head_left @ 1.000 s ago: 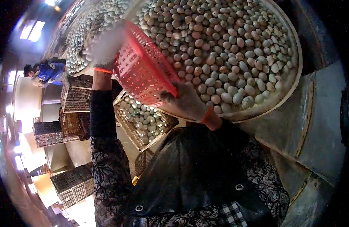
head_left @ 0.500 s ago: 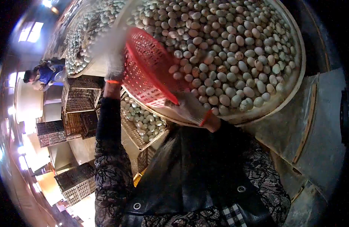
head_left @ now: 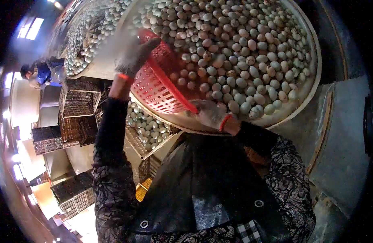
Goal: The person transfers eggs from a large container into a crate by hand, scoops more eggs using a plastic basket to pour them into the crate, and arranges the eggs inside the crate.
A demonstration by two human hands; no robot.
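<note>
A red perforated plastic basket [head_left: 160, 87] is tipped on its side at the near left of a large round vat [head_left: 317, 52], its mouth facing the eggs [head_left: 251, 60]. My gloved left hand [head_left: 137, 56] is closed on the basket's far end, fingers over the rim. At the near end, my gloved right hand [head_left: 210, 114] grips the rim. Pale eggs fill the vat, some lying close to the basket's mouth. How many eggs are inside the basket is hidden by its wall.
Below the basket stands a crate [head_left: 144, 156] of eggs. A second vat of eggs [head_left: 89, 44] lies to the left. Stacked crates [head_left: 79, 99] and a person in blue [head_left: 43, 73] are further left. A yellow crate [head_left: 143, 190] is by my apron.
My left hand has shifted from the basket's outer side onto its rim. The basket has turned, its mouth showing more edge-on. My right hand has moved slightly right with the rim.
</note>
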